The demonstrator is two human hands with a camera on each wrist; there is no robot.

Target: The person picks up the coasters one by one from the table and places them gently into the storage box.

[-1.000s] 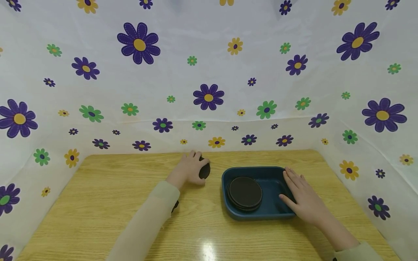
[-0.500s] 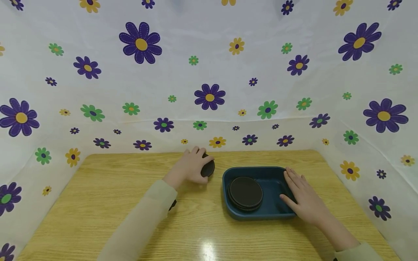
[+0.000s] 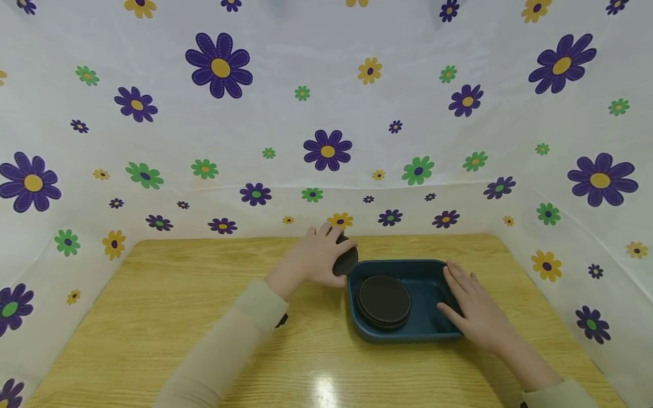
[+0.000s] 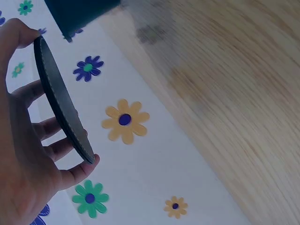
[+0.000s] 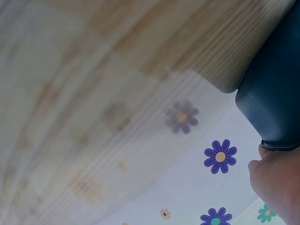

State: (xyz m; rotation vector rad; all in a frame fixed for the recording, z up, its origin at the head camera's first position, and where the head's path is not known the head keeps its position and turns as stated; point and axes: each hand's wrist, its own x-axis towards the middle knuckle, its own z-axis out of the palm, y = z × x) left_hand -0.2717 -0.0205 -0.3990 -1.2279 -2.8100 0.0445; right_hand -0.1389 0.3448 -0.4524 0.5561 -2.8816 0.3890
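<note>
My left hand [image 3: 320, 256] holds a round black coaster [image 3: 347, 262] by its edges, tilted up beside the back left corner of a dark blue rectangular bin [image 3: 408, 339]. The left wrist view shows stitching along the edge of the coaster [image 4: 58, 101], with thumb and fingers spread around its rim. Inside the bin, at its left end, lies a stack of similar black coasters [image 3: 385, 298]. My right hand [image 3: 476, 311] rests on the bin's right rim with its fingers straight and its thumb over the inside. From the right wrist, only part of that hand shows against the bin wall [image 5: 269, 103].
The bin stands on a wooden table [image 3: 168, 306], right of centre. A white flower-printed cloth [image 3: 275, 113] rises behind the table's back edge and along both sides. Bare floor shows in the bin's right half, beside the stack.
My left hand has carried the coaster rightward, from the table left of the bin to the bin's back left corner. The right hand and the bin have stayed in place.
</note>
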